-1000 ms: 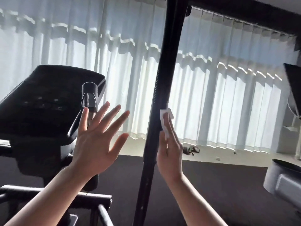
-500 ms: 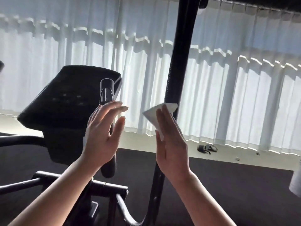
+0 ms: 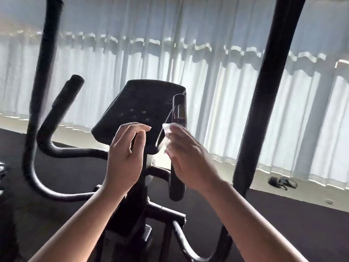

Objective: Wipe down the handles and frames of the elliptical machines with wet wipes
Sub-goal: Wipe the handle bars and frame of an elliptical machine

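Observation:
A black elliptical machine fills the view, with its dark console in the middle. My right hand holds a white wet wipe against the short inner handle beside the console. My left hand hovers in front of the console with its fingers loosely curled, holding nothing. The tall right moving handle stands to the right of my hands, and the left moving handle rises at the left. A curved left inner handle bends below it.
White curtains cover the window behind the machine. A dark mat covers the floor, and a pair of dark sandals lies on the pale strip by the curtain at the right.
My right hand has left the tall right handle and carried the wipe left to the short inner handle. The view has swung left, bringing the console to the middle. My left fingers have curled.

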A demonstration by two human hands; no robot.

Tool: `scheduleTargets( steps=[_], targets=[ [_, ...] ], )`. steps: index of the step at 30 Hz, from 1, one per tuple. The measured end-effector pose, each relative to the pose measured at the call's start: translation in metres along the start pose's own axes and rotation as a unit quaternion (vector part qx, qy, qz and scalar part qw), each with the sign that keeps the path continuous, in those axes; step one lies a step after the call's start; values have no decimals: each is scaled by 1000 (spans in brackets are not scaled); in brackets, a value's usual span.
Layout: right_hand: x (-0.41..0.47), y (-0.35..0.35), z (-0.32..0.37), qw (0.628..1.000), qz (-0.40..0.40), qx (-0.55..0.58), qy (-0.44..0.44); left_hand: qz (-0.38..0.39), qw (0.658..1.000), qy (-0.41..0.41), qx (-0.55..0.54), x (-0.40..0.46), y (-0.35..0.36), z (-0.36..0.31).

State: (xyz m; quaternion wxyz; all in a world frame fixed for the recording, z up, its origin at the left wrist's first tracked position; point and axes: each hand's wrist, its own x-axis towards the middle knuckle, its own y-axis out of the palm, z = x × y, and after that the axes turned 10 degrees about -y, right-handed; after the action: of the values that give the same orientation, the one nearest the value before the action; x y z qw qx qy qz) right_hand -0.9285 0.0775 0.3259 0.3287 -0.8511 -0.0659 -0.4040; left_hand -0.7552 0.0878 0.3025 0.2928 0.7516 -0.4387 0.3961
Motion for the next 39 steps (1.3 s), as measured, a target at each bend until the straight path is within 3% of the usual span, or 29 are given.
scheduleTargets(
  steps=[5, 8, 11, 14, 21, 31, 35, 39],
  targets=[
    [-43, 8, 29, 999, -22, 26, 4, 43, 999, -2, -4, -4, -14, 5],
    [-11, -11, 13, 981, -160, 48, 99, 65, 997, -39, -22, -5, -10, 7],
    [42, -17, -20, 929, -271, 121, 221, 123, 987, -96, -44, -7, 4, 0],
    [56, 1, -28, 924, -221, 201, 237, 197, 959, -178, -98, -12, 14, -8],
    [-48, 48, 28, 950, -218, 166, 149, 257, 913, -264, -176, -41, 19, -7],
    [-140, 75, 86, 936, -218, 187, 201, 258, 912, -282, -146, -74, 23, -11],
    [-103, 58, 78, 906, -289, 198, 239, 243, 909, -313, -130, -90, 20, -7],
    [-53, 51, 48, 950, -241, 145, 139, 238, 899, -343, -131, -98, 22, -9]
  ],
)
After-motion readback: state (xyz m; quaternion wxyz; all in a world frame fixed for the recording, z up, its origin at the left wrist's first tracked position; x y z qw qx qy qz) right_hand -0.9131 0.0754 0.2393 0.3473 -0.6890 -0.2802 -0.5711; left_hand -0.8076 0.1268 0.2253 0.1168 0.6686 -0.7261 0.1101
